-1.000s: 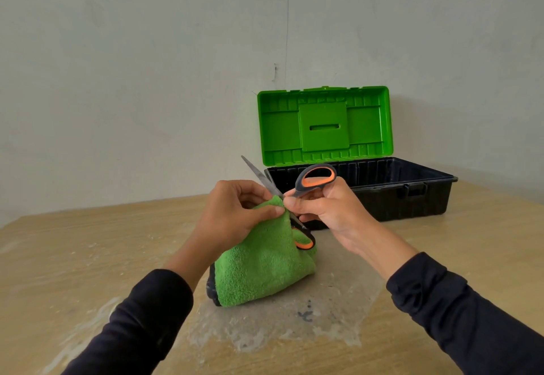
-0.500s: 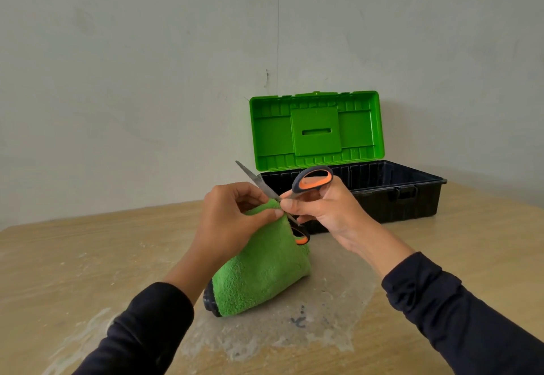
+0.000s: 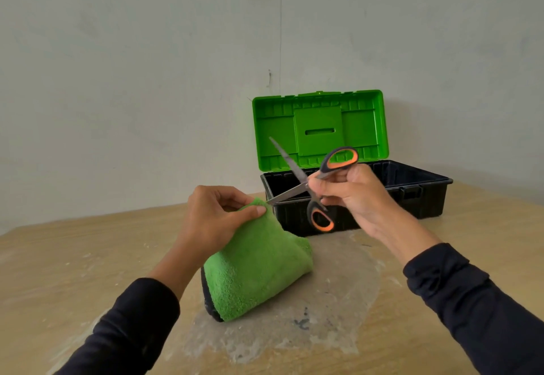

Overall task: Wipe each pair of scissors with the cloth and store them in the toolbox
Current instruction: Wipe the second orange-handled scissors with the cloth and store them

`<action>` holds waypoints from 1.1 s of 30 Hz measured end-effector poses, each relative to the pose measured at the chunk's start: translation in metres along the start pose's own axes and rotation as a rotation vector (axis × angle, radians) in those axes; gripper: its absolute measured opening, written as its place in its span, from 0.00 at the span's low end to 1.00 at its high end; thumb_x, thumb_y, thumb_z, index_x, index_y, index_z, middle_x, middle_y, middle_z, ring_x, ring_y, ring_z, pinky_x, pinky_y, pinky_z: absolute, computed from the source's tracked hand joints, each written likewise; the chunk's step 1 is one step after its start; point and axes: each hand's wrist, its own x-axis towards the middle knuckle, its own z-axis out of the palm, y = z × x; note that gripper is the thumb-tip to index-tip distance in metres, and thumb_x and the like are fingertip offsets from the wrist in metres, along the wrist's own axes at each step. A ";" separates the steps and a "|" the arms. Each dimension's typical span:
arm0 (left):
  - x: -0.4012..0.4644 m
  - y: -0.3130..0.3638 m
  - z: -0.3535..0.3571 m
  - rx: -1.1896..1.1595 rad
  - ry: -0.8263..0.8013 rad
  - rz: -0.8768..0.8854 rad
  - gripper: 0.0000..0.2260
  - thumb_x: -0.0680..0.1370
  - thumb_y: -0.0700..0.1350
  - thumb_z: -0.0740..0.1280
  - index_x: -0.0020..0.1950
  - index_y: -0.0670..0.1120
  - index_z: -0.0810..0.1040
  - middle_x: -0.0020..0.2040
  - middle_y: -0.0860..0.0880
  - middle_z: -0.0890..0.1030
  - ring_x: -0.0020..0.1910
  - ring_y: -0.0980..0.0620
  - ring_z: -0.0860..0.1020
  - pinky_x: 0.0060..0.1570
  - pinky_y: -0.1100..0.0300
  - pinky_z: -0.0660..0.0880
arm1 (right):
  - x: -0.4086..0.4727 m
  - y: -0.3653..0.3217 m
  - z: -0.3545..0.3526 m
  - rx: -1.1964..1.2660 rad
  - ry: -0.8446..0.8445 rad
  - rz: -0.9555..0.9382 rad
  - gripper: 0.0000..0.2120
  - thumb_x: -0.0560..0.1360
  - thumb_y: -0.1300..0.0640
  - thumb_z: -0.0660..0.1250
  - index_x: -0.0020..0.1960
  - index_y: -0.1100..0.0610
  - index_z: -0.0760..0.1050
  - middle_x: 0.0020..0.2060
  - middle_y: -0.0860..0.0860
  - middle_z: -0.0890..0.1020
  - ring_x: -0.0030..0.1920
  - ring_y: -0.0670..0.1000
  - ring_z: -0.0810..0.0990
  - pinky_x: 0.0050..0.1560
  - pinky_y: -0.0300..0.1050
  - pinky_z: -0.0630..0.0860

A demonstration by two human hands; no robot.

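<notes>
My right hand grips a pair of scissors with grey and orange handles, blades spread wide, in front of the toolbox. One blade points up and left; the tip of the other lies against the top of the green cloth. My left hand pinches that top fold of the cloth, whose lower part rests on the table. The toolbox stands behind, black base open, green lid upright. I cannot see into the box.
A wooden table carries a pale worn patch under the cloth. A plain wall rises behind the toolbox. Dark sleeves cover both forearms.
My right hand has drawn the scissors up and to the right, out of the cloth, so both blades now show. My left hand still pinches the cloth.
</notes>
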 end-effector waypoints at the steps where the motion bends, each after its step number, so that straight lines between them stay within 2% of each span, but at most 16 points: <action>1: 0.001 -0.002 -0.003 -0.002 0.021 -0.017 0.06 0.64 0.43 0.77 0.35 0.44 0.83 0.34 0.45 0.84 0.35 0.49 0.81 0.36 0.55 0.77 | 0.002 -0.001 -0.005 0.020 0.031 0.008 0.04 0.68 0.67 0.70 0.38 0.59 0.79 0.31 0.49 0.84 0.34 0.46 0.81 0.36 0.38 0.78; 3: 0.003 -0.005 -0.008 -0.028 0.066 -0.048 0.05 0.63 0.43 0.77 0.35 0.45 0.83 0.33 0.47 0.84 0.33 0.53 0.81 0.33 0.61 0.76 | 0.006 -0.002 -0.016 0.038 0.098 0.015 0.05 0.69 0.67 0.69 0.39 0.59 0.79 0.33 0.51 0.83 0.36 0.48 0.81 0.42 0.43 0.78; 5: 0.003 -0.005 -0.011 -0.068 0.096 -0.066 0.06 0.63 0.43 0.77 0.36 0.46 0.83 0.33 0.50 0.84 0.33 0.55 0.81 0.34 0.64 0.75 | 0.007 -0.003 -0.022 -0.044 0.113 0.008 0.04 0.71 0.65 0.69 0.40 0.58 0.80 0.35 0.52 0.83 0.35 0.48 0.81 0.42 0.42 0.77; 7: 0.003 -0.005 -0.010 -0.097 0.100 -0.070 0.07 0.63 0.45 0.77 0.39 0.46 0.84 0.35 0.49 0.85 0.37 0.54 0.82 0.37 0.63 0.76 | 0.007 -0.005 -0.024 -0.234 0.071 -0.019 0.03 0.72 0.62 0.69 0.41 0.59 0.81 0.35 0.53 0.82 0.33 0.47 0.81 0.39 0.37 0.78; 10: 0.002 -0.003 -0.005 -0.110 0.112 -0.043 0.05 0.64 0.46 0.76 0.38 0.51 0.84 0.37 0.50 0.85 0.40 0.53 0.82 0.41 0.60 0.77 | 0.005 -0.010 -0.024 -0.570 0.009 -0.085 0.07 0.73 0.57 0.69 0.41 0.60 0.82 0.33 0.54 0.82 0.33 0.49 0.81 0.42 0.41 0.77; 12: 0.002 -0.002 -0.002 -0.099 0.121 -0.010 0.04 0.65 0.47 0.75 0.38 0.53 0.84 0.38 0.49 0.85 0.40 0.53 0.81 0.43 0.59 0.78 | 0.004 -0.015 -0.023 -0.673 -0.062 -0.076 0.08 0.73 0.56 0.69 0.37 0.59 0.81 0.31 0.54 0.82 0.33 0.50 0.81 0.40 0.42 0.77; 14: 0.000 0.001 0.002 -0.088 0.091 0.034 0.07 0.64 0.50 0.74 0.40 0.52 0.85 0.39 0.49 0.84 0.38 0.56 0.79 0.40 0.61 0.77 | 0.002 -0.019 -0.020 -0.717 -0.137 -0.050 0.11 0.72 0.57 0.70 0.32 0.57 0.79 0.30 0.53 0.81 0.31 0.49 0.81 0.36 0.40 0.76; 17: -0.003 0.004 0.010 -0.055 0.002 0.117 0.12 0.63 0.53 0.72 0.41 0.49 0.85 0.39 0.50 0.84 0.33 0.59 0.76 0.33 0.67 0.72 | -0.001 -0.021 -0.011 -0.798 -0.221 -0.042 0.12 0.72 0.58 0.70 0.30 0.57 0.78 0.27 0.52 0.79 0.29 0.47 0.81 0.37 0.41 0.76; 21: -0.009 0.004 0.020 -0.027 -0.110 0.146 0.12 0.64 0.52 0.71 0.43 0.49 0.85 0.39 0.52 0.85 0.37 0.53 0.80 0.37 0.63 0.75 | -0.004 -0.021 0.000 -0.783 -0.254 -0.102 0.12 0.72 0.57 0.71 0.30 0.57 0.77 0.25 0.51 0.78 0.27 0.46 0.81 0.34 0.38 0.75; 25: -0.011 0.004 0.027 0.016 -0.155 0.156 0.05 0.67 0.47 0.74 0.41 0.50 0.85 0.37 0.55 0.85 0.34 0.61 0.79 0.34 0.70 0.73 | -0.006 -0.015 0.006 -0.751 -0.283 -0.148 0.07 0.69 0.59 0.74 0.34 0.59 0.79 0.25 0.49 0.81 0.27 0.46 0.82 0.32 0.33 0.75; 28: -0.011 0.006 0.028 0.022 -0.181 0.131 0.03 0.67 0.44 0.75 0.39 0.48 0.84 0.33 0.54 0.84 0.32 0.62 0.79 0.34 0.70 0.73 | -0.006 -0.014 0.011 -0.731 -0.273 -0.198 0.06 0.68 0.60 0.75 0.35 0.61 0.80 0.27 0.52 0.82 0.28 0.45 0.82 0.32 0.31 0.74; 30: -0.011 0.006 0.027 0.001 -0.216 0.098 0.04 0.66 0.43 0.76 0.38 0.49 0.83 0.32 0.54 0.83 0.32 0.59 0.81 0.35 0.68 0.76 | -0.005 -0.014 0.011 -0.694 -0.260 -0.223 0.07 0.68 0.60 0.75 0.34 0.61 0.79 0.28 0.54 0.83 0.28 0.47 0.82 0.31 0.34 0.75; 33: -0.012 0.006 0.029 0.024 -0.237 0.114 0.04 0.66 0.43 0.76 0.36 0.50 0.82 0.32 0.53 0.83 0.32 0.59 0.80 0.36 0.67 0.76 | -0.006 -0.012 0.015 -0.700 -0.235 -0.254 0.08 0.67 0.60 0.75 0.33 0.61 0.79 0.27 0.56 0.82 0.29 0.51 0.82 0.34 0.43 0.78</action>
